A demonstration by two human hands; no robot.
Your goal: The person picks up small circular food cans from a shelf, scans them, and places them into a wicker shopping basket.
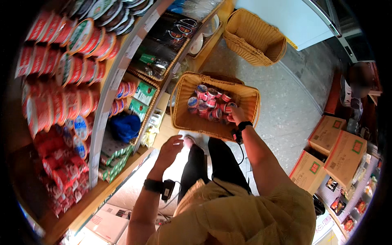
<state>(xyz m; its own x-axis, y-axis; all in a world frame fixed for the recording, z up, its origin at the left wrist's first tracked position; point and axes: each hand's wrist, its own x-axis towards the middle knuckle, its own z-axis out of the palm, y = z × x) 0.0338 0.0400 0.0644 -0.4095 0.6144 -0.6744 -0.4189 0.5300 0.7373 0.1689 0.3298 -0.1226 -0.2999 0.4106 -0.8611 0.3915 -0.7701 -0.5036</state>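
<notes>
In front of my legs a wicker basket [254, 98] stands on the floor with several small red tubs [210, 102] jumbled inside. Some show white lids with blue print. Reaching over the basket's near right side, my right hand [235, 115] has its fingers on one small red tub [229, 107]; part of the grip is hidden by the hand. My left hand [169, 150] hangs between the shelves and my leg, holding nothing, its fingers loosely spread. Black bands with small devices circle both wrists.
Stacked red tubs [58, 105] and red packets [65, 168] fill the left shelving. Lower shelves hold smaller tubs [125, 89], green boxes [144, 92] and a dark blue cloth item [125, 127]. Another wicker basket [255, 38] stands beyond. Cardboard cartons [344, 156] are stacked right.
</notes>
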